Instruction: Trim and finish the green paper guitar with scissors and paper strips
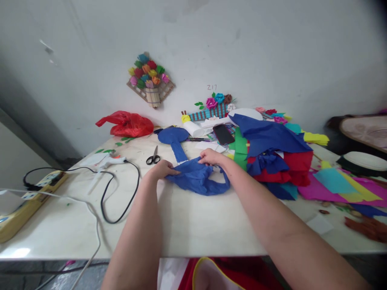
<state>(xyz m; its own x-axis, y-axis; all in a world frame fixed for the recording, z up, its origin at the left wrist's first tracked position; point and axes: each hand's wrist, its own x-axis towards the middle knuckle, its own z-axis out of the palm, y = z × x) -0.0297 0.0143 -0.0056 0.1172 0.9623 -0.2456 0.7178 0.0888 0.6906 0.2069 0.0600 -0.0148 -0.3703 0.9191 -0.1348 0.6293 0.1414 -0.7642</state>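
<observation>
Stretched between my two hands, just above the table, is a crumpled sheet of blue crepe paper (193,179) with a large hole near its right end. My left hand (165,169) pinches its left edge. At the top edge, my right hand (211,157) has its fingers closed on the same paper. Behind it lies a blue paper-covered round shape with a strip handle (173,137), the strip's lower end close to the paper. Black-handled scissors (153,157) rest left of my left hand.
A glue gun (107,162) with a looping black cord and a yellow power strip (33,201) occupy the left. Coloured paper sheets (278,161) pile up on the right, near a phone (223,134). A red plastic bag (128,124) sits at the back left.
</observation>
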